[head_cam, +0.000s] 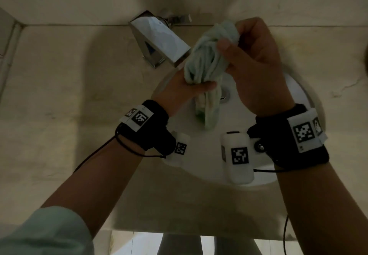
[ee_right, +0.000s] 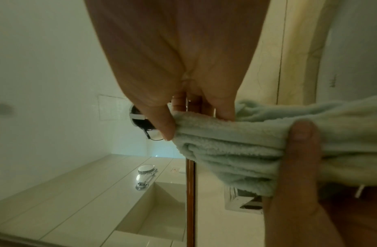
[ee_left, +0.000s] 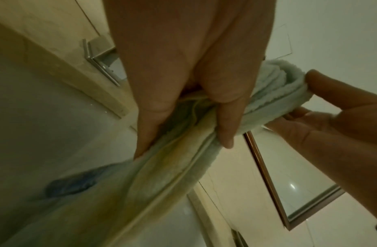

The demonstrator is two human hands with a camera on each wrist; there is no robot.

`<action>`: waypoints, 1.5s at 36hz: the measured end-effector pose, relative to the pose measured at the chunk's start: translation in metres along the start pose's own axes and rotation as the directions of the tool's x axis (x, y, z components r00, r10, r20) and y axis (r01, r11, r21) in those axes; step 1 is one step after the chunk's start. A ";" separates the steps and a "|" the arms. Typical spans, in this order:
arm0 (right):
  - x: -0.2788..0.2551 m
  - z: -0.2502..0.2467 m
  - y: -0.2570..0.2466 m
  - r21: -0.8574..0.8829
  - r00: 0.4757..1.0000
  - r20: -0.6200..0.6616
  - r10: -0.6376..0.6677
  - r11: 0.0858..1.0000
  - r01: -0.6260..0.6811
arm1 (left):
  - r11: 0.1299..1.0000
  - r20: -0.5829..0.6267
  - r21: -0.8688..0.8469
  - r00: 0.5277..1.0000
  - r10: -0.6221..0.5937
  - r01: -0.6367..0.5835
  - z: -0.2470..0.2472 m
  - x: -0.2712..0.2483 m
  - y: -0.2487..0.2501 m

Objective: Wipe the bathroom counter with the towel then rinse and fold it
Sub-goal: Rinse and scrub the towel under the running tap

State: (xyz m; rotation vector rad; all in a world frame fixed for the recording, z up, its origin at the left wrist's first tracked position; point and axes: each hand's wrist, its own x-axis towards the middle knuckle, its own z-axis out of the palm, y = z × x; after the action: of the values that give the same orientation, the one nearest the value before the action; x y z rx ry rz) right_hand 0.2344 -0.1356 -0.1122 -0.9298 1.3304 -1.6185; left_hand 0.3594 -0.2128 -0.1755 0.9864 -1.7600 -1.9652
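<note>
A pale green towel [head_cam: 207, 63] is bunched into a twisted rope above the white sink basin [head_cam: 201, 167]. My left hand [head_cam: 185, 89] grips its lower part, with a loose end hanging down into the basin. My right hand [head_cam: 253, 59] grips the upper end, thumb across the folds. In the left wrist view the left hand [ee_left: 183, 127] has its fingers curled over the towel [ee_left: 175, 173], and the other hand's fingers [ee_left: 310, 120] hold the far end. Up close in the right wrist view, my right hand [ee_right: 236, 130] pinches the towel [ee_right: 232, 150] between thumb and fingers.
A chrome square tap [head_cam: 159, 39] juts out over the basin just left of the towel. The beige stone counter [head_cam: 59, 87] spreads around the sink, with a wall behind it. The drain [head_cam: 225, 93] shows under the towel. Lighting is dim.
</note>
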 end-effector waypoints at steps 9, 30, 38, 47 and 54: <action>0.006 -0.027 0.037 -0.324 0.995 -0.087 0.053 0.943 -0.078 | 0.836 -0.061 0.522 0.985 -0.163 0.171 -0.015 0.022 -0.010; 0.017 -0.041 0.154 -0.976 0.821 0.216 0.528 0.125 0.177 | 0.212 0.129 0.977 0.800 -0.586 -0.002 -0.004 0.040 -0.042; 0.013 -0.034 0.180 -0.964 0.873 0.201 0.445 0.247 0.096 | 0.127 0.051 0.991 0.738 -0.673 0.047 0.006 0.055 -0.073; 0.009 -0.020 0.213 -0.957 0.843 0.162 0.513 0.290 0.007 | 0.097 0.018 0.994 0.797 -0.604 0.051 -0.005 0.073 -0.104; 0.010 -0.016 0.219 -0.988 0.857 0.093 0.506 0.156 0.015 | 0.071 0.035 0.997 0.853 -0.520 0.003 -0.007 0.076 -0.124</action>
State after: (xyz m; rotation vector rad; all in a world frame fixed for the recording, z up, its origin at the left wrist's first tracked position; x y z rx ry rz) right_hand 0.2463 -0.1612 -0.3301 -1.5323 2.0490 0.0190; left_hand 0.3356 -0.2440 -0.3153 1.3669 -3.5565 -0.7464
